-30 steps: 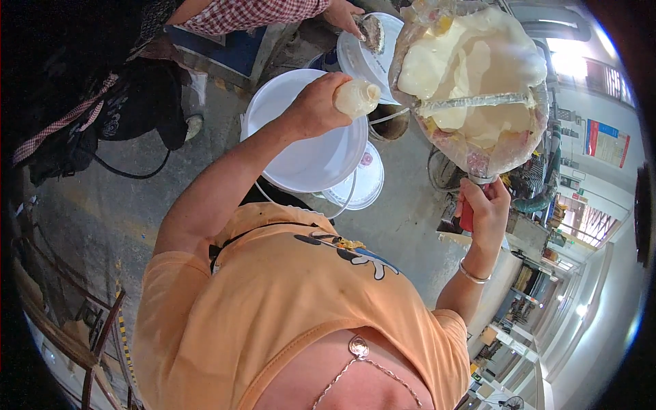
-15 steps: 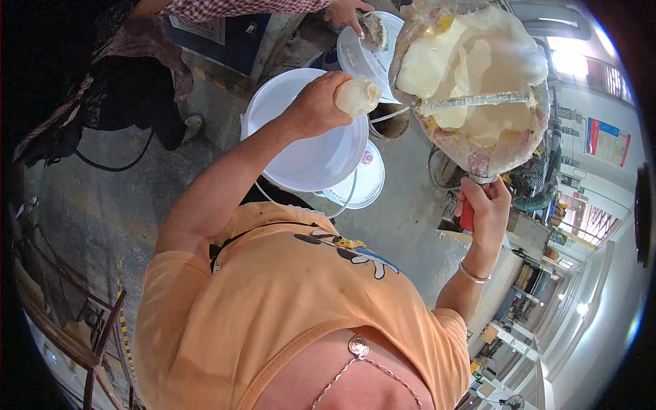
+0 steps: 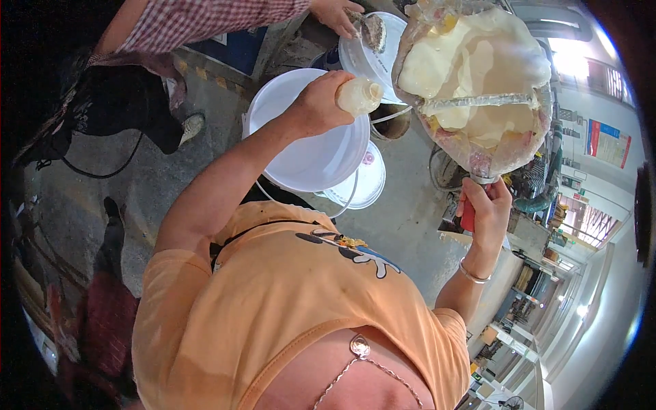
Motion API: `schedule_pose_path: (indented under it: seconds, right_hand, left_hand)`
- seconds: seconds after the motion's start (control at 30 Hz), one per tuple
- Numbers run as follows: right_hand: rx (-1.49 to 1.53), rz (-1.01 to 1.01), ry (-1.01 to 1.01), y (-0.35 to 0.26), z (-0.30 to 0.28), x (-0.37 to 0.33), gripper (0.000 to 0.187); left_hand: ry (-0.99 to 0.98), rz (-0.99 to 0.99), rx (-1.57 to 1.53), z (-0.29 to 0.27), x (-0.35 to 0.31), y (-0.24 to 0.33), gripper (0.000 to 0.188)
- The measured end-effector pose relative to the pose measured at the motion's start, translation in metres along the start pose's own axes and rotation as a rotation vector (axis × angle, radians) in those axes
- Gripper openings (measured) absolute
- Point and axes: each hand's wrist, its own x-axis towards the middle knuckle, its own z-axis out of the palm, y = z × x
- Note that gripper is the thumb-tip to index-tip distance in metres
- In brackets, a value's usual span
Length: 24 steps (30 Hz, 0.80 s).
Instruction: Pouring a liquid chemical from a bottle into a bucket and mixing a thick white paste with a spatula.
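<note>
My left hand (image 3: 320, 104) is closed around a whitish, translucent, bottle-like thing (image 3: 357, 97), whose rounded end points right. It is above a large white bucket (image 3: 307, 171). At the right, my right hand (image 3: 488, 205) grips the red handle (image 3: 468, 217) of a big round pan (image 3: 502, 160). The pan's rim is thickly crusted, and cream-coloured, wet-looking material (image 3: 478, 68) coats its inside. A translucent bar (image 3: 478, 102) crosses the pan. Whether the pan rests on anything is hidden.
At the top, a co-worker's hand (image 3: 335, 15) reaches to a crusted lump (image 3: 374, 34) at a second white bucket (image 3: 393, 34). A white lid-like round (image 3: 362, 188) lies beside my bucket. Another person in dark red (image 3: 109, 328) is at lower left. Green hose (image 3: 536, 198) runs at right.
The co-worker's checked sleeve has come further into view at the top, and the foot there has shifted. A person in dark red has appeared at lower left. My hands have barely moved.
</note>
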Motion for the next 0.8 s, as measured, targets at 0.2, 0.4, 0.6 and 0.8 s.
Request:
schedule_pose_path:
  seconds: [0.2,0.4,0.6,0.8]
  right_hand:
    - [0.006,-0.003,-0.001,-0.002,0.002,-0.001,0.010]
    - [0.001,-0.007,0.012,-0.002,0.001,0.000,0.009]
    - [0.030,-0.026,-0.012,0.000,0.001,0.001,0.009]
    - [0.026,0.002,-0.013,0.003,0.000,0.003,0.011]
  left_hand:
    - [-0.032,-0.037,-0.007,0.001,0.002,0.001,0.062]
    - [-0.021,-0.070,0.034,-0.001,0.002,0.009,0.063]
    - [-0.029,-0.079,0.004,-0.001,0.002,0.009,0.064]
    - [-0.031,-0.088,0.005,-0.001,0.003,0.011,0.064]
